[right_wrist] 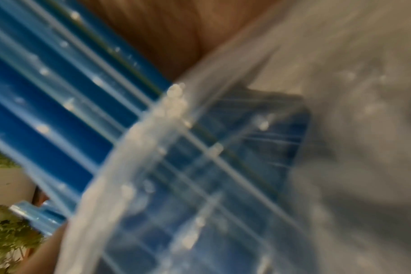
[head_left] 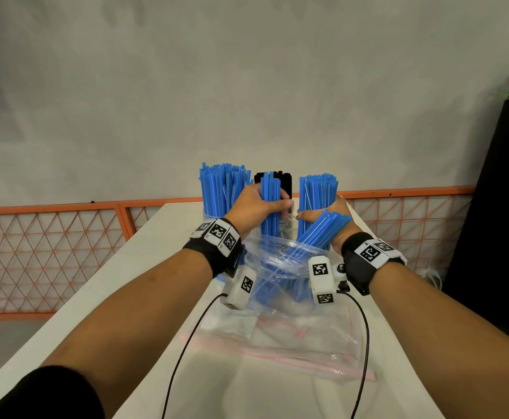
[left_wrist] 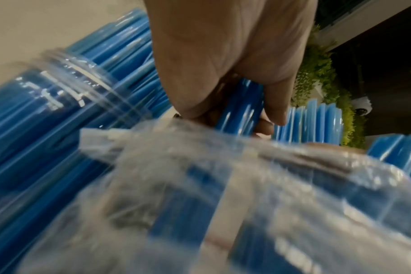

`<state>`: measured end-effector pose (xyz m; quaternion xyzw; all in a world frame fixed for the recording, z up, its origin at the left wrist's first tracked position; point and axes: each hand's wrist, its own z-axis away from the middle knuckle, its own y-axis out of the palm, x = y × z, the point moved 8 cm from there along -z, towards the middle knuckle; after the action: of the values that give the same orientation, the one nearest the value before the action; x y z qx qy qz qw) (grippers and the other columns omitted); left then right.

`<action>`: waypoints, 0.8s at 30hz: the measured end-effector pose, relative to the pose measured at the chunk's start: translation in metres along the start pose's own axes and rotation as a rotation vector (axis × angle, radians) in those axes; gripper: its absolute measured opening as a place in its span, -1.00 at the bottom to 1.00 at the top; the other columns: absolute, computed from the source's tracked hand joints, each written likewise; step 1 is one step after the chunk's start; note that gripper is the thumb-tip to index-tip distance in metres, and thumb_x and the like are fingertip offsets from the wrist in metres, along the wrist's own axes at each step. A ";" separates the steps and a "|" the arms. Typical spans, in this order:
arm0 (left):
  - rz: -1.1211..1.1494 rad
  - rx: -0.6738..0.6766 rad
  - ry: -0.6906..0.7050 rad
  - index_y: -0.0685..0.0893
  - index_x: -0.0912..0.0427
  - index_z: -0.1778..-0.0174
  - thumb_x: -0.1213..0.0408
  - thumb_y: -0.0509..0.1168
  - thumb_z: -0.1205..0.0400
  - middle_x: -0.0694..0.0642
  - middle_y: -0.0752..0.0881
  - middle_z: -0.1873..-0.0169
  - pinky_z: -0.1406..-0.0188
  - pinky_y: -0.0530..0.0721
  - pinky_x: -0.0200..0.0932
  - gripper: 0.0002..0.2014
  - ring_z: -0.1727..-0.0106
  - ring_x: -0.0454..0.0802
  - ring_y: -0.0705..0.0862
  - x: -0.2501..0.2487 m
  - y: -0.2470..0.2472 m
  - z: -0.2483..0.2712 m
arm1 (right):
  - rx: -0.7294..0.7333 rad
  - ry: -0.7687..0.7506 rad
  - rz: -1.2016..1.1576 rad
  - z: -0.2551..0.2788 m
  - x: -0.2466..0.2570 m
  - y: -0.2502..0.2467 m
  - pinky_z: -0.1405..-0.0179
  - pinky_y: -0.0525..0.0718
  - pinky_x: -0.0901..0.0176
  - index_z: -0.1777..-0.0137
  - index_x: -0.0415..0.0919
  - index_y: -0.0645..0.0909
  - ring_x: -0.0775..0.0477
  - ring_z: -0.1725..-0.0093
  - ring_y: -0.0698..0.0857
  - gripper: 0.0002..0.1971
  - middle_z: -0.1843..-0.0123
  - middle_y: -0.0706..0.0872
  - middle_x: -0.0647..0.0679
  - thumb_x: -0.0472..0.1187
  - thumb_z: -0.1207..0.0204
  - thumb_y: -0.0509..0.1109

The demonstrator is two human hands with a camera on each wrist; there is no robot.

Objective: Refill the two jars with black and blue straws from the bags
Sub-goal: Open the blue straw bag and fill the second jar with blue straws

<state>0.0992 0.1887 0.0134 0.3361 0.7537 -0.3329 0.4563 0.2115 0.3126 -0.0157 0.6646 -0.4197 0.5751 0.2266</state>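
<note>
My left hand (head_left: 259, 207) grips an upright bundle of blue straws (head_left: 270, 192); the left wrist view shows my fingers (left_wrist: 223, 74) curled round these straws (left_wrist: 242, 109). My right hand (head_left: 323, 217) holds a tilted bundle of blue straws (head_left: 329, 229) that sticks out of a clear plastic bag (head_left: 277, 261). Behind my left hand, a clear jar (left_wrist: 70, 89) is packed with blue straws (head_left: 223, 186). Black straws (head_left: 285, 178) stand behind the held bundle. More upright blue straws (head_left: 316, 192) stand behind my right hand. The right wrist view is blurred, showing blue straws (right_wrist: 59, 96) and bag film (right_wrist: 211, 176).
A flat clear zip bag (head_left: 292, 343) with a red seal lies on the white table (head_left: 126, 282) near me. Two black cables run from my wrists. An orange mesh fence (head_left: 50, 237) stands beyond the table; a black planter (head_left: 504, 207) is at right.
</note>
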 end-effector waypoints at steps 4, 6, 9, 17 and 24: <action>0.009 0.023 -0.034 0.69 0.31 0.21 0.44 0.46 -0.57 0.16 0.71 0.44 0.07 0.72 0.01 -0.91 0.31 0.10 0.69 0.022 0.004 0.006 | 0.007 0.003 0.023 0.000 0.000 0.000 0.64 0.50 0.45 0.29 -0.10 0.47 0.12 0.41 0.62 -0.68 0.35 0.63 0.01 -0.33 -0.31 0.61; 0.005 0.023 -0.041 0.68 0.27 0.25 0.36 0.45 -0.60 0.15 0.71 0.44 -0.02 0.75 0.04 -0.86 0.30 0.09 0.70 0.023 0.006 0.007 | 0.007 0.003 0.028 0.001 0.001 0.001 0.66 0.51 0.45 0.30 -0.11 0.47 0.10 0.42 0.62 -0.69 0.36 0.62 0.00 -0.34 -0.32 0.60; 0.058 -0.046 -0.022 0.68 0.19 0.34 0.25 0.41 -0.66 0.17 0.72 0.44 -0.15 0.75 0.15 -0.76 0.23 0.19 0.74 0.010 -0.001 0.006 | -0.021 0.090 0.110 0.002 -0.001 0.000 0.70 0.50 0.40 0.39 -0.19 0.43 0.08 0.51 0.55 -0.66 0.46 0.56 -0.02 -0.26 -0.37 0.58; 0.185 -0.224 0.190 0.53 0.19 0.22 0.20 0.34 -0.71 0.18 0.69 0.44 -0.07 0.76 0.23 -0.77 0.23 0.23 0.78 -0.088 -0.055 0.009 | 0.143 0.245 0.087 0.004 -0.011 0.023 0.43 0.64 0.35 0.12 -0.27 0.53 -0.03 0.30 0.61 -0.88 0.15 0.56 -0.21 -0.23 -0.60 0.37; 0.092 -0.302 0.307 0.55 0.18 0.24 0.18 0.34 -0.71 0.12 0.64 0.49 0.20 0.76 0.00 -0.76 0.40 0.07 0.66 -0.133 -0.093 0.029 | 0.043 0.078 -0.014 0.003 0.002 0.006 0.75 0.52 0.40 0.30 -0.23 0.53 0.02 0.50 0.62 -0.75 0.37 0.64 -0.11 -0.39 -0.33 0.59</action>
<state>0.0844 0.0869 0.1420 0.3450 0.8394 -0.1400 0.3959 0.2083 0.3065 -0.0155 0.6493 -0.3935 0.6080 0.2322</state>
